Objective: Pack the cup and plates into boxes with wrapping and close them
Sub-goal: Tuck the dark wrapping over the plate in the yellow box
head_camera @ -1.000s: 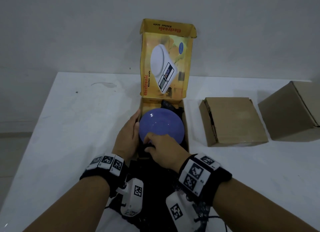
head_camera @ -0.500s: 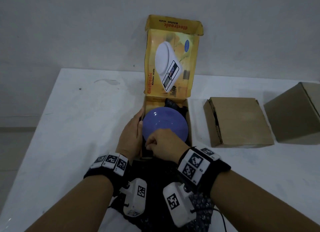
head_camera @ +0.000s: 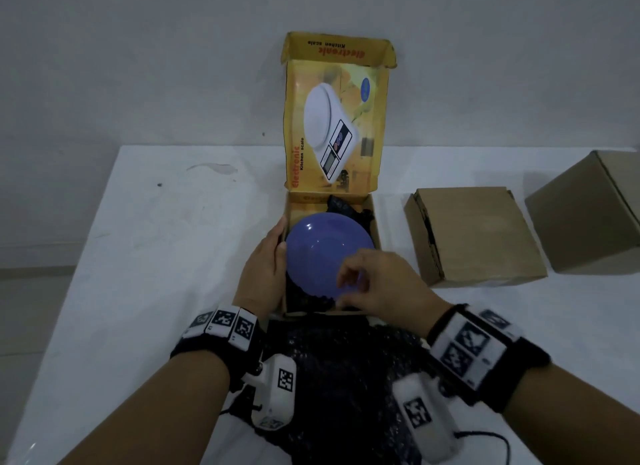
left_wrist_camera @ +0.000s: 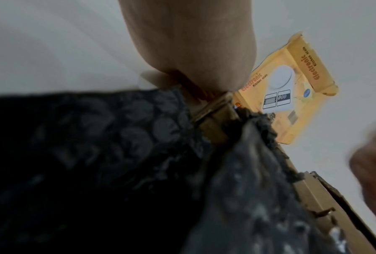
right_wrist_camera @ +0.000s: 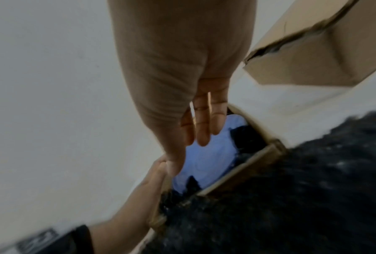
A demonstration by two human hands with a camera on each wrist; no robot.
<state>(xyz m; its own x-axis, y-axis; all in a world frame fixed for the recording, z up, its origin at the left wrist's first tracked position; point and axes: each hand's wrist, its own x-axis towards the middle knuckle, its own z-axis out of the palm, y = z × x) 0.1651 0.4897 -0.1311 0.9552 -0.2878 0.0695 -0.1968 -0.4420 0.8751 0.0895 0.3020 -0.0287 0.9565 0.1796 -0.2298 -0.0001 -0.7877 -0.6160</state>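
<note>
A blue plate (head_camera: pixel 322 246) lies in the open yellow kitchen-scale box (head_camera: pixel 376 229), on black bubble wrap (head_camera: pixel 339 371) that spills over the near wall onto the table. The box lid (head_camera: pixel 336 118) stands upright. My left hand (head_camera: pixel 266 263) lies flat against the box's outer left wall, thumb at the rim beside the plate. My right hand (head_camera: pixel 374 284) hovers over the plate's near edge and holds nothing. In the right wrist view its fingers (right_wrist_camera: pixel 202 123) point straight out above the plate (right_wrist_camera: pixel 206 154). The left wrist view shows the wrap (left_wrist_camera: pixel 117 154) and the box corner.
Two closed brown cardboard boxes stand to the right on the white table, one near (head_camera: pixel 474 236) and one farther right (head_camera: pixel 588 215). A white wall rises behind the table. Bare table surface lies to the left of the yellow box.
My right hand has come off the plate's near edge and risen slightly to the right, its fingers uncurling. My left hand stays against the box's left wall.
</note>
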